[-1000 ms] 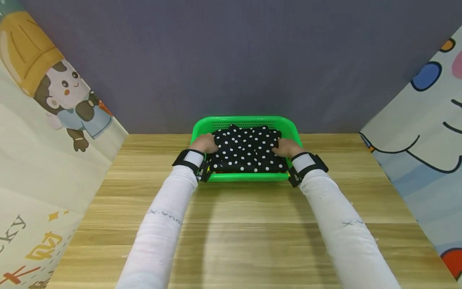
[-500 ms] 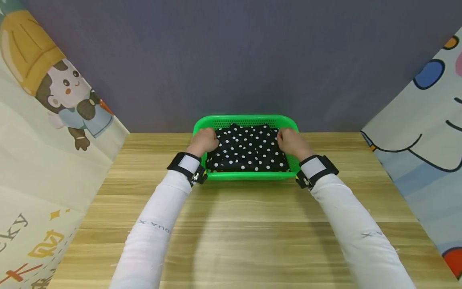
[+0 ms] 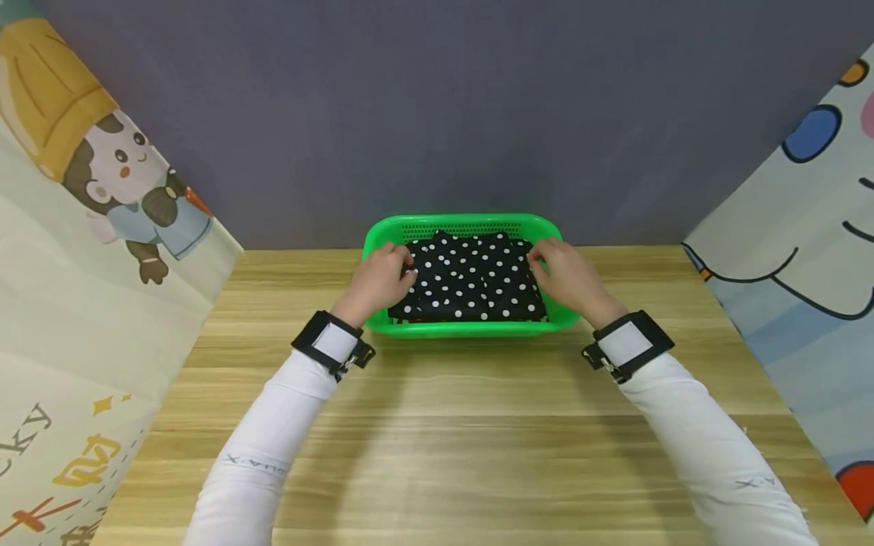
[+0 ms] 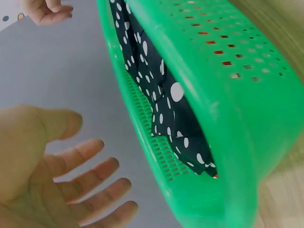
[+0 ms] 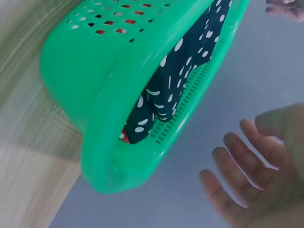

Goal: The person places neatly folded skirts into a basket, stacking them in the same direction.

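Observation:
A black cloth with white dots [image 3: 471,280] lies folded inside a green plastic basket [image 3: 471,329]. My left hand [image 3: 378,280] hovers over the basket's left end, and the left wrist view shows its fingers [image 4: 90,183] loosely spread and apart from the rim. Over the right end hovers my right hand [image 3: 568,277]; in the right wrist view its relaxed fingers [image 5: 237,166] hold nothing. A bit of red shows under the cloth [image 5: 142,118] and through the basket's side holes.
The basket stands at the back of a wooden table [image 3: 464,440], close to a dark grey wall [image 3: 464,114]. Printed cartoon panels flank the table, one at the left [image 3: 68,303] and one at the right [image 3: 806,318].
Both hands have risen off the cloth and drawn back toward me and outward, their fingers loosening. The cloth stays in the basket.

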The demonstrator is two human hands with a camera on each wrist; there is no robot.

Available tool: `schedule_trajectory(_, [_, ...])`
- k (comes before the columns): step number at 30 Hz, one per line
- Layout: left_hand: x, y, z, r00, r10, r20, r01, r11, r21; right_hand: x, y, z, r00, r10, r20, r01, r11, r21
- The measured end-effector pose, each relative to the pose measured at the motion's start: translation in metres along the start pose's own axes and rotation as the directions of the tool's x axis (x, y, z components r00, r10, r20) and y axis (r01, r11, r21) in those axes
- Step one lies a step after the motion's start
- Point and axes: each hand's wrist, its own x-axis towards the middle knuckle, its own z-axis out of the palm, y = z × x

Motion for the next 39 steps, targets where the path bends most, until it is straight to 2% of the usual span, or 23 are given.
schedule_trajectory(6, [-0.018, -0.002, 0.001, 0.992, 0.119, 0.048, -0.121, 0.992, 0.041, -0.012, -0.006, -0.003, 0.995, -0.079, 0.063, 0.082, 0.995, -0.05])
schedule_trajectory(9, [-0.026, -0.003, 0.003, 0.986, 0.146, 0.084, -0.152, 0.986, 0.071, -0.019, -0.008, -0.003, 0.987, -0.113, 0.118, 0.123, 0.989, -0.081])
schedule_trajectory(11, [-0.031, -0.003, 0.003, 0.982, 0.149, 0.112, -0.159, 0.984, 0.08, -0.024, -0.009, -0.003, 0.981, -0.117, 0.154, 0.133, 0.986, -0.097])
schedule_trajectory(16, [-0.042, -0.002, 0.007, 0.975, 0.14, 0.175, -0.155, 0.985, 0.072, -0.034, -0.015, 0.0, 0.971, -0.071, 0.229, 0.093, 0.992, -0.086])
schedule_trajectory(22, [-0.052, -0.001, 0.012, 0.969, 0.154, 0.194, -0.175, 0.98, 0.093, -0.043, -0.019, 0.002, 0.955, -0.017, 0.296, 0.036, 0.997, -0.061])
schedule_trajectory(30, [-0.06, 0.001, 0.014, 0.967, 0.139, 0.215, -0.163, 0.982, 0.098, -0.049, -0.02, 0.003, 0.947, 0.006, 0.321, 0.006, 0.999, -0.036])
schedule_trajectory(39, [-0.059, 0.002, 0.016, 0.964, 0.12, 0.236, -0.152, 0.981, 0.12, -0.048, -0.019, 0.004, 0.948, 0.022, 0.317, -0.006, 0.999, -0.052])
